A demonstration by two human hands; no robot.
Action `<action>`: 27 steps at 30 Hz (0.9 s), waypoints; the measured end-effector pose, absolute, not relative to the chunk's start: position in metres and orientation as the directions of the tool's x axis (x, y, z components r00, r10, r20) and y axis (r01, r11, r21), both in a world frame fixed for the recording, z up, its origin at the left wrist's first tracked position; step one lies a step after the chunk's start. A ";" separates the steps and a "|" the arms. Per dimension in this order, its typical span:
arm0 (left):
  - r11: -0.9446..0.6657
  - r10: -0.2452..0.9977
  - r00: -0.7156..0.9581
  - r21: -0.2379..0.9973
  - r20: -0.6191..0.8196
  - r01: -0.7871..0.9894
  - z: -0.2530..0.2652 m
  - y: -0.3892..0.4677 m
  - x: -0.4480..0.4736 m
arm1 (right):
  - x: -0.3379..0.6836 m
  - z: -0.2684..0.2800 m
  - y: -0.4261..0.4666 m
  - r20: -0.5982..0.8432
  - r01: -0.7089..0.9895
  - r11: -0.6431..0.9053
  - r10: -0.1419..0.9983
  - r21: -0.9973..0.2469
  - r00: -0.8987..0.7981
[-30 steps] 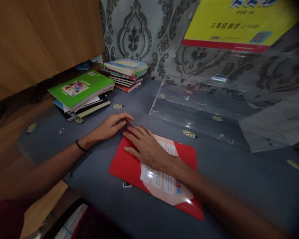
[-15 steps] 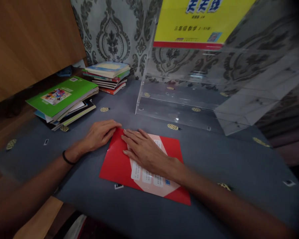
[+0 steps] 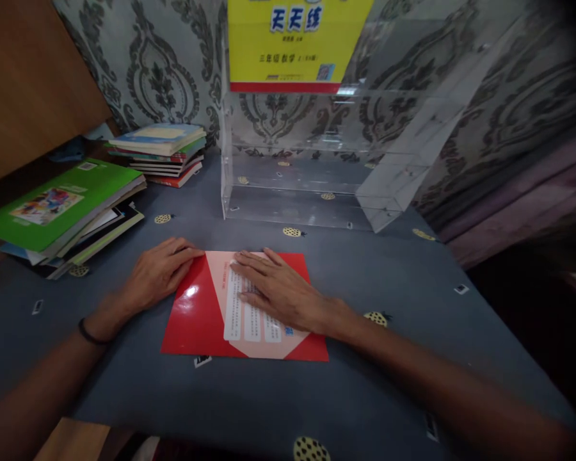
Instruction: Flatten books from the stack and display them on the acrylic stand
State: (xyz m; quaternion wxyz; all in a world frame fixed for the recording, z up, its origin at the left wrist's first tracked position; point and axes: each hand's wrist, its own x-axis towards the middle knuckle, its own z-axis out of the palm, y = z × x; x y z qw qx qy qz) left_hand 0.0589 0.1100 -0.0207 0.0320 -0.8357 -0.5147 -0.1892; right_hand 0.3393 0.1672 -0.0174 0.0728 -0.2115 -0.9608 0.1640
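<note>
A red booklet with a pale pink panel and white text boxes lies flat on the cloth-covered table in front of me. At its upper left corner, my left hand has its fingertips and thumb closed together on the edge. A dark band circles that wrist. My right hand rests palm down on the pink panel, fingers stretched out and pointing left. Part of the printed text is hidden beneath it.
Behind the booklet stands a clear acrylic rack with a yellow workbook on its upper tier. Two stacks of books sit at the left, one topped by a green book, the other by a light blue book. A wooden panel rises beyond them.
The view has swung right, so everything appears farther left. My right hand has slid a little to the right over the booklet, uncovering more pink panel. My left hand stays at the corner.
</note>
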 end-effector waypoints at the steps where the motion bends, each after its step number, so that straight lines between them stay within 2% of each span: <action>1: -0.471 0.844 0.402 0.134 0.354 0.872 -0.021 0.110 0.059 | 0.342 -0.018 0.168 0.076 0.375 0.854 0.428 -0.359 -0.901; 4: -0.474 0.840 0.402 0.130 0.365 0.871 -0.021 0.111 0.058 | 0.352 -0.020 0.171 0.110 0.369 0.847 0.438 -0.382 -0.892; 8: -0.469 0.846 0.392 0.154 0.360 0.870 -0.021 0.112 0.057 | 0.377 -0.025 0.173 0.171 0.455 0.806 0.544 -0.378 -0.821; 15: -0.468 0.842 0.387 0.154 0.376 0.870 -0.017 0.113 0.061 | 0.403 -0.031 0.173 0.170 0.468 0.777 0.575 -0.421 -0.801; 20: -0.461 0.851 0.377 0.174 0.365 0.870 -0.019 0.113 0.058 | 0.415 -0.031 0.174 0.218 0.554 0.714 0.677 -0.429 -0.703; 27: -0.461 0.850 0.381 0.164 0.365 0.872 -0.022 0.114 0.055 | 0.427 -0.033 0.175 0.189 0.566 0.678 0.703 -0.469 -0.686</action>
